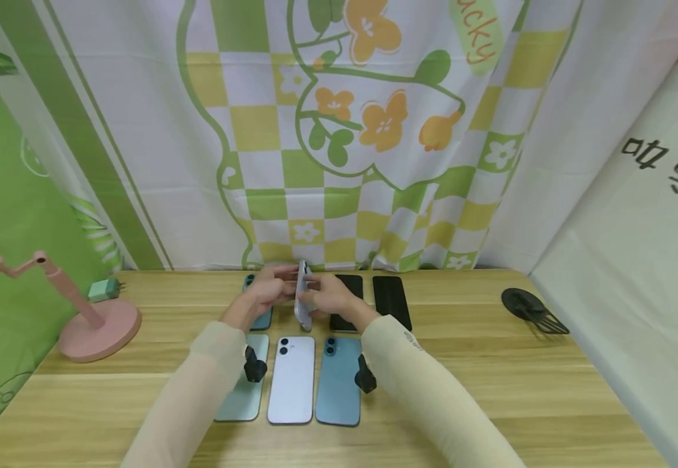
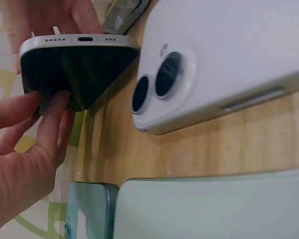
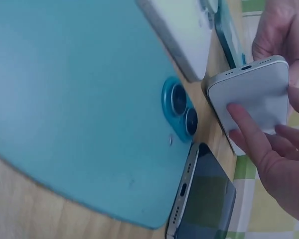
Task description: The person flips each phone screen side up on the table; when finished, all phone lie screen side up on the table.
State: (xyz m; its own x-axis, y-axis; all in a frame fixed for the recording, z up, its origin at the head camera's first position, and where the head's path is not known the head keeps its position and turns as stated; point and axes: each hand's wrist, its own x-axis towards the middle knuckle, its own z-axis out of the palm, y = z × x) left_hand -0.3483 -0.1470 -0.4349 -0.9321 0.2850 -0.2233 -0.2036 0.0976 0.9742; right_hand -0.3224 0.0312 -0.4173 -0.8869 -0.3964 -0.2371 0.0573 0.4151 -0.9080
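Between both hands stands a white phone [image 1: 303,300], tilted up on end in the back row. My left hand [image 1: 267,289] holds it from the screen side, its fingertips against the dark screen [image 2: 60,64] in the left wrist view. On the other side, my right hand [image 1: 331,296] grips it, with a finger laid along the pale back [image 3: 259,94]. A blue phone [image 1: 264,320] lies beside the left hand, partly hidden by it. Under the right forearm, a black-screened phone [image 1: 347,286] is partly covered.
Nearer me lie a pale green phone [image 1: 242,396], a white phone [image 1: 290,383] and a teal phone [image 1: 339,387], backs up. Another black-screened phone [image 1: 391,302] lies at right. A pink lamp [image 1: 99,328], a green charger [image 1: 103,290] and a black slotted utensil [image 1: 528,307] stand farther out.
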